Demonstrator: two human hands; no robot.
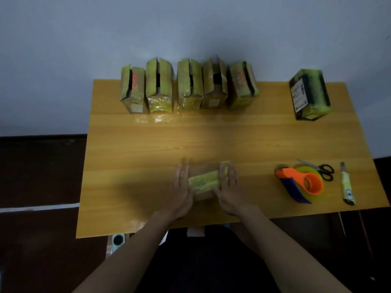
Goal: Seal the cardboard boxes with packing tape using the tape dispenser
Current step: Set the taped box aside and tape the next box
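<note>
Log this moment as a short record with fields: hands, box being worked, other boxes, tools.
left hand: left hand flat, fingers straight, pressing the left end of the box in front
right hand: right hand flat, pressing its right end
box in front: small box lying near the table's front edge, yellowish tape along its top
back row: five boxes upright side by side, top flaps open
separate box: one box alone at back right, looks closed
tools: tape dispenser, scissors and utility knife at front right, untouched
surface: wooden table
</note>
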